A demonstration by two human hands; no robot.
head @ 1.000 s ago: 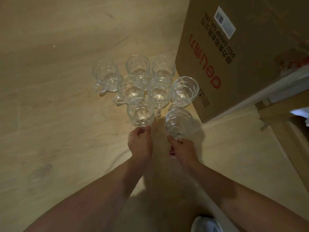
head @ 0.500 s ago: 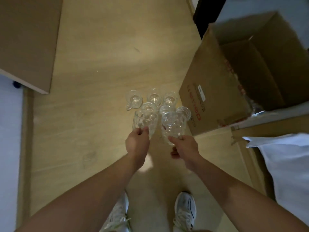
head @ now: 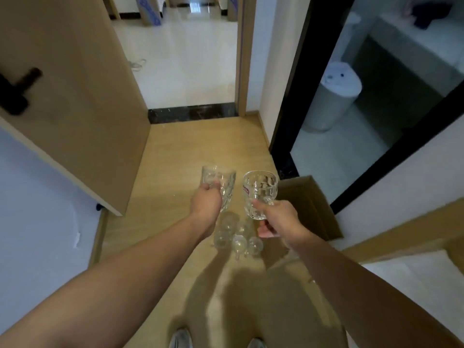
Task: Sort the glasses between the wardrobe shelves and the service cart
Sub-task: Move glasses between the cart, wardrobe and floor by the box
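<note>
Two glasses up: left hand [head: 206, 202] grips one [head: 221, 183], right hand [head: 279, 218] the other [head: 259, 190]. I'd carry them apart, level, stepping round the floor glasses [head: 237, 237].

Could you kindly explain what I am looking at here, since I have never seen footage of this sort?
There is no machine: a person wears a wide-angle camera on the head, looking forward and down, so you see their own arms. The left hand has its grip on one clear glass mug; the right hand holds another patterned glass mug. Below them, more glasses stand clustered on the wooden floor, beside an open cardboard box. An open door is on the left, and shoe tips show at the bottom.
</note>
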